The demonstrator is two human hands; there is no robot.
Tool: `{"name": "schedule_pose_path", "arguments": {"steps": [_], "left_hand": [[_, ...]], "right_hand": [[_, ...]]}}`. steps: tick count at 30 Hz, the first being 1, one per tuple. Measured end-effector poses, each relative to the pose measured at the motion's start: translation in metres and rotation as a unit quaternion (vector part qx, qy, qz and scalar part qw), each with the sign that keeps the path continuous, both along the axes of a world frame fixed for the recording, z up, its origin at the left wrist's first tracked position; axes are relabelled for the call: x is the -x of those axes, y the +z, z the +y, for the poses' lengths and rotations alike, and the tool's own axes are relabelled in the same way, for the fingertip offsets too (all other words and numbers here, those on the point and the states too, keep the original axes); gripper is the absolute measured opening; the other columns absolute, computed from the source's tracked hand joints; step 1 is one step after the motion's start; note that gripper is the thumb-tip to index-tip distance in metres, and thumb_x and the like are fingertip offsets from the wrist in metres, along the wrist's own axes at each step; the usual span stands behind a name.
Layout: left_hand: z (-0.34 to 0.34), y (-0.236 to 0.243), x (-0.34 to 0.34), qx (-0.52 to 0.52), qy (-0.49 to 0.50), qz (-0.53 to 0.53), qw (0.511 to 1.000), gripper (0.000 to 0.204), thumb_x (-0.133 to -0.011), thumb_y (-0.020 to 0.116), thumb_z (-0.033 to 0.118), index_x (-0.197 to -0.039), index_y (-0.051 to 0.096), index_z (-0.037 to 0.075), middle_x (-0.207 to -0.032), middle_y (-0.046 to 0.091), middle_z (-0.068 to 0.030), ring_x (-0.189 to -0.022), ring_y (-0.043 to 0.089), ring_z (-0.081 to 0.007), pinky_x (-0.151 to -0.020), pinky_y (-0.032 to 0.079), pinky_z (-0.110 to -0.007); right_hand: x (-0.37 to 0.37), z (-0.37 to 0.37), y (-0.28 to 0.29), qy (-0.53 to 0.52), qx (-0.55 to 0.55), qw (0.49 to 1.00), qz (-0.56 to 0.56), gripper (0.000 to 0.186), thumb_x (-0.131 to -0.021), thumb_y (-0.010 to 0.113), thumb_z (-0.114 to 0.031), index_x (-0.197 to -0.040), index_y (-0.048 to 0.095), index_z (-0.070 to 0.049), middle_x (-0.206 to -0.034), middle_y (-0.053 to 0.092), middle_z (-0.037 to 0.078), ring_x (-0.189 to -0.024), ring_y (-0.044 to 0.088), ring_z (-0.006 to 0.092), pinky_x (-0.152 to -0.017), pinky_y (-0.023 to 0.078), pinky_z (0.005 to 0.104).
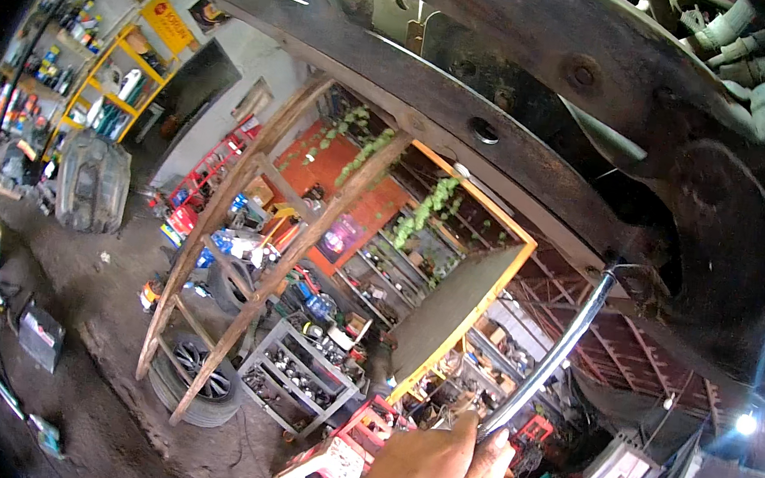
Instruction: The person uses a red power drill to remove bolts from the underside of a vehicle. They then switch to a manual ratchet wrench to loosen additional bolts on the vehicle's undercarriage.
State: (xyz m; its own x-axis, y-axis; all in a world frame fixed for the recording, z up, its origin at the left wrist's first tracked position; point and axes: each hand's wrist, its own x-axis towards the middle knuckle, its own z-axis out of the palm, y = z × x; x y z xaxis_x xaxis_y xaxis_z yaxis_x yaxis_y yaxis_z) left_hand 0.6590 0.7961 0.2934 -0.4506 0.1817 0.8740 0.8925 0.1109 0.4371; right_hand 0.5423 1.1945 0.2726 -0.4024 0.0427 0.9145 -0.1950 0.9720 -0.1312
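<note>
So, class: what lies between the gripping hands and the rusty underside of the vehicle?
In the head view, only the long chrome tool handle spans from the hands up to the rusty underside.

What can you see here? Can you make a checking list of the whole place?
Surface: rusty vehicle underside overhead; dirty concrete floor.
Job's things: long chrome wrench reaching up to the underside.
Clutter: wooden ladder, tyres, grey parts rack, yellow shelves.
Hands: left hand wraps the wrench handle; right hand grips behind it, mostly hidden.
Cables: black hose hanging at left.
Surroundings: crowded repair workshop.
</note>
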Motion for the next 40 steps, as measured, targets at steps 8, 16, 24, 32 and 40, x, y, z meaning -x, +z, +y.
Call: {"name": "schedule_pose_path", "arguments": {"steps": [8,16,24,32,40], "left_hand": [[-0.005,0.002,-0.002,-0.023,-0.116,-0.003,0.993,0.042,-0.104,0.041,0.039,-0.098,0.050,-0.002,-0.052,0.056,-0.0141,-0.048,0.061,-0.0360,-0.044,0.047,-0.046],[0.000,-0.001,-0.004,-0.062,-0.152,-0.011,0.986,0.044,-0.103,0.039,0.043,-0.093,0.049,0.001,-0.050,0.057,-0.0157,-0.046,0.061,-0.0360,-0.041,0.047,-0.047],[0.010,-0.010,-0.009,-0.098,-0.174,-0.007,0.980,0.039,-0.103,0.042,0.040,-0.093,0.050,0.003,-0.051,0.058,-0.0143,-0.044,0.060,-0.0358,-0.039,0.046,-0.046],[0.017,-0.011,-0.012,-0.096,-0.173,-0.020,0.980,0.036,-0.102,0.044,0.037,-0.094,0.051,0.003,-0.050,0.057,-0.0145,-0.044,0.059,-0.0373,-0.041,0.047,-0.048],[0.053,-0.004,-0.020,-0.096,-0.129,-0.052,0.986,0.040,-0.103,0.041,0.041,-0.092,0.050,0.003,-0.051,0.058,-0.0160,-0.046,0.061,-0.0369,-0.041,0.049,-0.047]], "right_hand": [[-0.105,-0.001,-0.009,-0.118,-0.035,0.992,0.002,0.011,-0.085,0.068,-0.014,-0.081,0.065,-0.005,-0.072,0.063,0.017,-0.067,0.061,0.0383,-0.067,0.049,0.0429],[-0.182,-0.006,0.002,-0.221,-0.050,0.974,0.020,0.016,-0.086,0.067,-0.018,-0.077,0.061,-0.006,-0.071,0.060,0.016,-0.070,0.057,0.0382,-0.067,0.043,0.0470],[-0.208,-0.012,0.001,-0.261,-0.048,0.964,0.026,0.017,-0.086,0.066,-0.018,-0.077,0.060,-0.005,-0.073,0.059,0.016,-0.072,0.055,0.0373,-0.070,0.042,0.0456],[-0.202,-0.007,0.013,-0.252,-0.065,0.965,0.033,0.012,-0.085,0.065,-0.011,-0.077,0.058,-0.005,-0.070,0.056,0.014,-0.069,0.053,0.0350,-0.068,0.041,0.0428],[-0.125,0.042,0.041,-0.192,-0.003,0.981,0.017,0.014,-0.084,0.069,-0.018,-0.088,0.067,-0.005,-0.080,0.064,0.019,-0.080,0.061,0.0375,-0.073,0.046,0.0455]]}}
